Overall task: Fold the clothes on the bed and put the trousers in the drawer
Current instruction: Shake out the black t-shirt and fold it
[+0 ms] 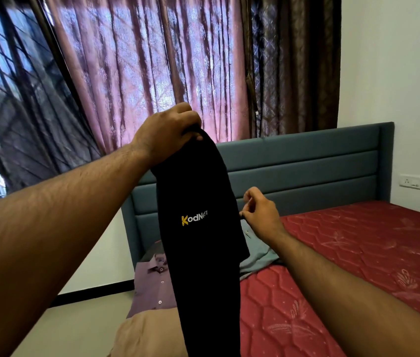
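My left hand grips the top of a black garment with a yellow and white logo and holds it up so it hangs down over the bed's corner. My right hand is beside the garment's right edge at mid height, fingers loosely curled; whether it pinches the cloth is unclear. On the red mattress behind lie a purple buttoned shirt, a grey-green garment and a tan garment. No drawer is in view.
A blue-grey padded headboard stands behind the bed. Pink and brown curtains cover a barred window at the back left. A wall socket sits on the white wall at right. Bare floor lies left of the bed.
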### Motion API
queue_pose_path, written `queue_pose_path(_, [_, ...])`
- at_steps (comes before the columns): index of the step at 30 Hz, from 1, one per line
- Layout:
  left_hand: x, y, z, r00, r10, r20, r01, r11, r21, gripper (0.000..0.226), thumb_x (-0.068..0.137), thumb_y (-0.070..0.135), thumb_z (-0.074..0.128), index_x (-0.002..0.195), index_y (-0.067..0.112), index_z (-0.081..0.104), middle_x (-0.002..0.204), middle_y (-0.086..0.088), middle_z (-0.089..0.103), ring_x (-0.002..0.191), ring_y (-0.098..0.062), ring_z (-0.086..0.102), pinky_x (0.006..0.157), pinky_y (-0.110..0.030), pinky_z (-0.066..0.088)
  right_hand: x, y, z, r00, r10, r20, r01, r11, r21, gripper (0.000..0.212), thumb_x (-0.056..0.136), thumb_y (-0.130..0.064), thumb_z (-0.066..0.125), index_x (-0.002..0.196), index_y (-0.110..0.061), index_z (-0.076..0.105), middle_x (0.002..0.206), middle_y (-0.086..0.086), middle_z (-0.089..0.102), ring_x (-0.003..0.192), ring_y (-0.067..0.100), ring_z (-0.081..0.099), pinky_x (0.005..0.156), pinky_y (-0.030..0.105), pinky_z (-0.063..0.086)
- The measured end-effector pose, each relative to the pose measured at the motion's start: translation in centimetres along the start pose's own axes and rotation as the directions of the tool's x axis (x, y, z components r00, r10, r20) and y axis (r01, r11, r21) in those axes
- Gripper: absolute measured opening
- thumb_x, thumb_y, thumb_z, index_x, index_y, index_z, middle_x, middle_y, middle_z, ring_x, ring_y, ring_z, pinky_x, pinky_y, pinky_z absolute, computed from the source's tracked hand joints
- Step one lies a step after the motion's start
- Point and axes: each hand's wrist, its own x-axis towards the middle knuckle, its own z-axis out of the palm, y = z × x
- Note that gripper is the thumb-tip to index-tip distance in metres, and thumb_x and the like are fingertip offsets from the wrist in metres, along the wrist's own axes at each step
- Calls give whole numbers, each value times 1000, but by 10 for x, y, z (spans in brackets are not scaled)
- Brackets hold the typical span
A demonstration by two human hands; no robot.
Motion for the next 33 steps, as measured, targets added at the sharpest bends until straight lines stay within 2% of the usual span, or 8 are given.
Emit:
queue_pose_path(4, [-2,-5,-4,1000,-9,2,9,1000,17,26,87,35,63,98,12,67,102,-10,60,85,-36,63,66,-42,52,1,-14,-3,978,-23,208,-32,967,253,64,84,-20,73,140,-23,43,132,-5,47,121,9,44,102,32,39])
queue_pose_path(8, [-4,-7,-5,1000,10,20,-10,999,31,24,88,31,64,98,11,67,102,-11,59,83,-37,63,65,-44,52,0,-31,14,959,-8,282,-126,883,452,29,85,-22,68,111,-11,68,111,8,69,106,28,64,94,48,51])
queue_pose_path(15, [-9,-14,-5,997,-49,59,44,996,74,23,90,28,64,104,11,65,109,-11,57,87,-38,62,70,-46,51,-28,-36,19,941,42,-336,73,944,323,10,96,-13,53,95,-18,61,82,-10,61,74,5,57,63,19,40])
queue_pose_path(18, [-9,-11,-1,995,-65,74,60,996,68,22,91,27,63,105,9,65,110,-12,57,88,-39,62,71,-46,50,-49,-24,25,963,-174,-206,210,963,170,35,89,-16,65,120,-21,49,106,-13,53,88,-2,54,71,11,42])
queue_pose_path(22, [-8,-4,0,994,-70,82,63,995,83,22,92,27,61,104,8,64,109,-13,57,87,-39,61,70,-43,48,-60,-14,33,912,-408,34,409,912,-26,40,88,-10,62,115,-32,42,113,1,58,89,24,65,70,39,55])
queue_pose_path(27, [-11,-11,0,992,-92,82,84,992,95,23,92,28,61,104,8,64,110,-13,57,88,-39,61,70,-45,49,-72,-12,34,899,-433,-66,430,901,-55,37,91,-3,57,107,-33,42,97,0,63,75,24,63,59,28,44])
queue_pose_path(31, [-9,-10,0,990,-117,84,111,991,80,25,92,30,61,105,9,64,110,-12,57,91,-39,61,73,-45,49,-73,-7,41,870,-492,-39,469,849,-241,71,82,8,51,135,-37,39,147,3,41,101,28,64,67,36,59])
queue_pose_path(33, [-7,-11,-2,990,-112,86,105,991,77,26,92,31,60,105,9,64,110,-12,57,91,-39,61,74,-45,50,-66,-2,43,854,-516,-70,495,846,-198,54,82,5,50,127,-25,56,147,3,40,106,26,63,73,38,59])
